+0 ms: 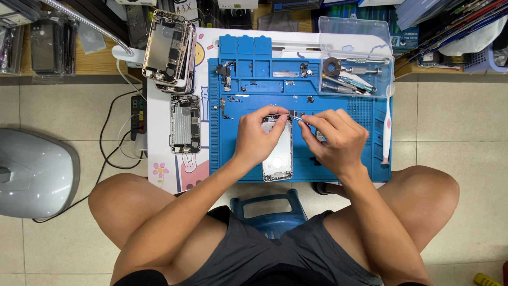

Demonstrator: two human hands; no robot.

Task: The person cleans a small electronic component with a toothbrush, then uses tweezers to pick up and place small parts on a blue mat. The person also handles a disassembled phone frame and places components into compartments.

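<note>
Tweezers (297, 118), thin and metallic, sit pinched in the right hand (334, 139), fingers closed together on the shaft, tip pointing left toward the upper end of the open silver phone housing (279, 157) at the centre of the frame. The left hand (259, 136) is clamped over the housing's upper left part, fingertips curled at its top edge, pinning it to the blue silicone repair mat (248, 71). What the tweezer tip grips, if anything, is too small to tell. Judgement: the work in hand is fine part handling inside the housing's top end, and doing it well calls for the left hand to hold the housing flat without shifting, the right wrist braced on the mat, and the tip kept low and nearly level so a small part cannot spring away. Loose screws and small components (228, 74) lie scattered on the mat in the upper centre, near enough to be swept by a sleeve or wrist. A clear plastic tool box (355, 63) holding screwdrivers stands at upper right; a stack of opened phone bodies (168, 48) rests at upper left, with another opened phone (185, 124) just below it, well apart from the hands.
</note>
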